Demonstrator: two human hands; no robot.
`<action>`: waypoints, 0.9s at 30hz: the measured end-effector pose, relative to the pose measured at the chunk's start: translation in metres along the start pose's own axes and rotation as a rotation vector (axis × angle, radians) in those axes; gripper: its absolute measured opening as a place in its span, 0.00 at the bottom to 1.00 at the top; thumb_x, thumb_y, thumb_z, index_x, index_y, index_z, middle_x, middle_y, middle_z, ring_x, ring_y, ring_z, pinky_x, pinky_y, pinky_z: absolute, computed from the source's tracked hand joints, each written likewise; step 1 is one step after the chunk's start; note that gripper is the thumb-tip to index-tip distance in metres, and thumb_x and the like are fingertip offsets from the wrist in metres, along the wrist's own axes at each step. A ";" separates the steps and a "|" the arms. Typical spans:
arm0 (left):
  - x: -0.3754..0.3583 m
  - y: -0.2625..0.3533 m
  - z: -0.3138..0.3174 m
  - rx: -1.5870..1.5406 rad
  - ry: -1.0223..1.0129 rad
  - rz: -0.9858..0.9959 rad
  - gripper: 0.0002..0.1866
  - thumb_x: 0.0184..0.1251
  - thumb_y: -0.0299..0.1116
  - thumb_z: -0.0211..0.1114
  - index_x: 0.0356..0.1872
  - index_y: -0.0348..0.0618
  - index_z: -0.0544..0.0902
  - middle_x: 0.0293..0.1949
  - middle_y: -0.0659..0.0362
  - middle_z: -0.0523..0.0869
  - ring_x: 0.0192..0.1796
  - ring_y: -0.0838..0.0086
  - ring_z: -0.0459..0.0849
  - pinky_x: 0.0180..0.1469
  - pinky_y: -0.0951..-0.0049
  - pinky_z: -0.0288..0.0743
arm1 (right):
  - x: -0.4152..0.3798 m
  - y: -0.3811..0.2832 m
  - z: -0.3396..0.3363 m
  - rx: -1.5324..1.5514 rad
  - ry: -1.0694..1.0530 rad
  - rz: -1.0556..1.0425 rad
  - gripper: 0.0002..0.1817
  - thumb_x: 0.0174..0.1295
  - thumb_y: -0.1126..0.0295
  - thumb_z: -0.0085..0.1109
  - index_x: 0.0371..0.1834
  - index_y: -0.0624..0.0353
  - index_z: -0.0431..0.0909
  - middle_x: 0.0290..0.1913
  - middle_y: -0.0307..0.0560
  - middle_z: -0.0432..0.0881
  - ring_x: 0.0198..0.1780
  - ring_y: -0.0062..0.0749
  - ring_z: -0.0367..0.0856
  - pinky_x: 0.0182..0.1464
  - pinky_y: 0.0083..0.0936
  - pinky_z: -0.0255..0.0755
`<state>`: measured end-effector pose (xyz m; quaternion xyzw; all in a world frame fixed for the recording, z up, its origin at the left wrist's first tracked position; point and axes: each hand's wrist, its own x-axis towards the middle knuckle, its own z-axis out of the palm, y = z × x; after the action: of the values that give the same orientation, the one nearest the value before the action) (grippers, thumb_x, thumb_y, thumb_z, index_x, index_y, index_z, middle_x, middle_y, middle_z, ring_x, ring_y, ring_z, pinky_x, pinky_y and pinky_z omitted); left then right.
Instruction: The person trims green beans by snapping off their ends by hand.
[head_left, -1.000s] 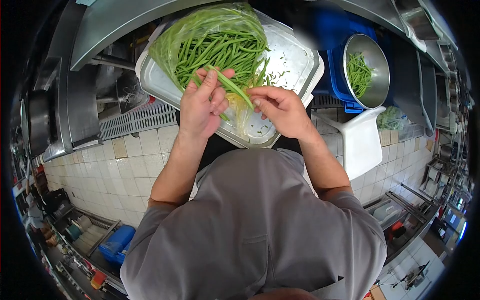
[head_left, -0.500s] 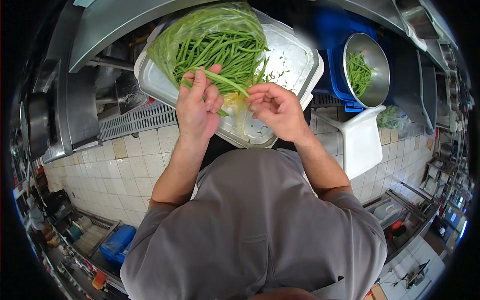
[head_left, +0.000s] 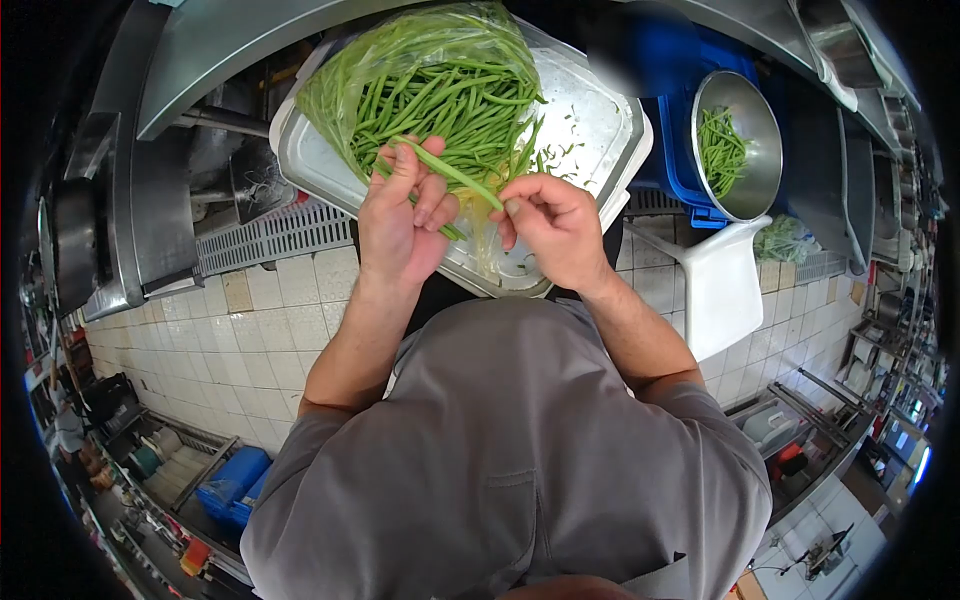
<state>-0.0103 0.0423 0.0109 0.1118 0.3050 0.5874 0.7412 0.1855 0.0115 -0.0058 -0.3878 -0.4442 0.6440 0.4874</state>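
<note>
A long green bean (head_left: 455,174) slants between my hands in front of an open plastic bag (head_left: 330,95) full of green beans (head_left: 440,105). My left hand (head_left: 408,205) grips its upper end between thumb and fingers, and another bean pokes out below those fingers. At the bean's lower right end, my right hand (head_left: 548,215) pinches the tip with thumb and forefinger. Bag and beans lie on a pale tray (head_left: 610,110), where small trimmed bits (head_left: 565,155) are scattered to the right of the bag.
To the right, a steel bowl (head_left: 765,160) with green beans in it rests on a blue crate (head_left: 680,160). A white chair (head_left: 725,290) stands below the bowl. Steel counters (head_left: 150,220) are at the left, and a floor grate (head_left: 280,238) crosses the tiled floor.
My right thumb and forefinger have closed on the tip of the bean and the hand has turned slightly. My left hand has shifted a little to the right with the bean.
</note>
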 end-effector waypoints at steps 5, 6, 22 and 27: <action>-0.002 0.003 -0.001 -0.014 -0.033 -0.014 0.06 0.84 0.41 0.57 0.49 0.54 0.79 0.49 0.62 0.88 0.20 0.86 0.63 0.23 0.82 0.59 | 0.009 0.009 -0.010 0.356 -0.051 0.040 0.11 0.77 0.74 0.51 0.56 0.66 0.77 0.43 0.50 0.87 0.32 0.29 0.83 0.34 0.27 0.80; -0.002 0.002 -0.002 -0.012 -0.042 -0.014 0.06 0.84 0.41 0.57 0.49 0.54 0.79 0.49 0.62 0.88 0.20 0.86 0.63 0.23 0.82 0.59 | 0.009 0.009 -0.009 0.342 -0.062 0.060 0.11 0.77 0.74 0.51 0.57 0.66 0.77 0.43 0.50 0.87 0.33 0.29 0.84 0.34 0.27 0.80; -0.002 -0.002 -0.010 0.032 -0.085 -0.101 0.05 0.84 0.35 0.56 0.54 0.53 0.74 0.51 0.52 0.86 0.21 0.84 0.67 0.22 0.80 0.63 | 0.002 0.028 0.004 0.338 -0.065 0.108 0.09 0.73 0.79 0.57 0.54 0.65 0.76 0.43 0.47 0.85 0.37 0.26 0.84 0.37 0.24 0.81; -0.008 -0.009 -0.002 -0.023 -0.049 -0.069 0.05 0.86 0.36 0.53 0.53 0.54 0.76 0.49 0.54 0.88 0.20 0.85 0.65 0.22 0.82 0.63 | 0.010 0.024 0.009 0.027 0.071 -0.022 0.09 0.75 0.77 0.55 0.53 0.67 0.80 0.40 0.46 0.86 0.34 0.26 0.82 0.38 0.24 0.78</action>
<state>-0.0050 0.0317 0.0068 0.1070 0.2837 0.5622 0.7694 0.1684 0.0160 -0.0267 -0.3990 -0.4221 0.6304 0.5150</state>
